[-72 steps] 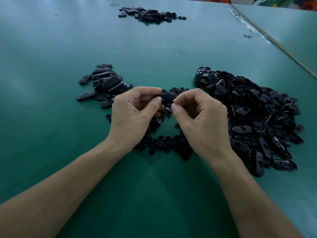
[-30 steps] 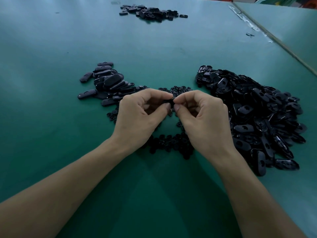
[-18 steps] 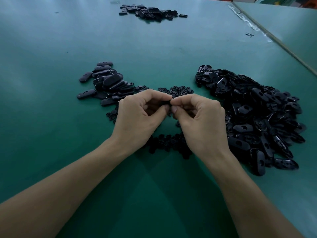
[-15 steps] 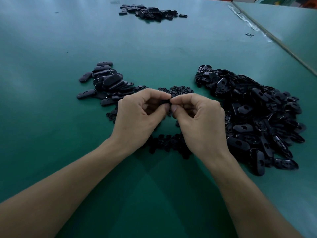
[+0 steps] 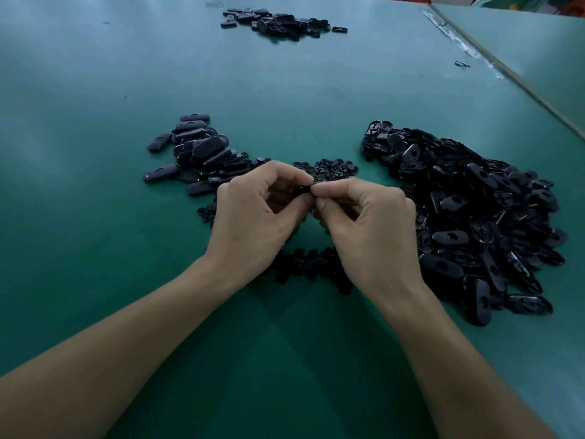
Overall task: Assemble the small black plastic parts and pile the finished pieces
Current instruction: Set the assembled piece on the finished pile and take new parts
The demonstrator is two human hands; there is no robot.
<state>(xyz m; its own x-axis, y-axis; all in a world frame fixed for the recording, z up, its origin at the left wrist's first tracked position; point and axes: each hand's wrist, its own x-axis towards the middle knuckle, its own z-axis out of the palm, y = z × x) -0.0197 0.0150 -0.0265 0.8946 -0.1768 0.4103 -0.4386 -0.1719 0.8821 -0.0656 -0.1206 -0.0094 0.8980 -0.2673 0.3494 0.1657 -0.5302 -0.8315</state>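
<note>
Head view: the left hand (image 5: 253, 223) and right hand (image 5: 370, 236) meet fingertip to fingertip above the green desk (image 5: 95, 217). Both pinch one small black plastic part (image 5: 304, 192) between thumb and forefinger. Beyond the left hand lies a pile of closed black oval pieces (image 5: 202, 153). Just right of the right hand spreads a large heap of open black oval shells (image 5: 474, 217). Small round black clips (image 5: 335, 167) lie scattered under and just beyond both hands.

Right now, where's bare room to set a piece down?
Bare green tabletop: left of the closed black ovals, and beyond them to the far black pile. Crowded: heap of open black shells at right, small round black clips around left hand and right hand, which pinch a black part.
</note>
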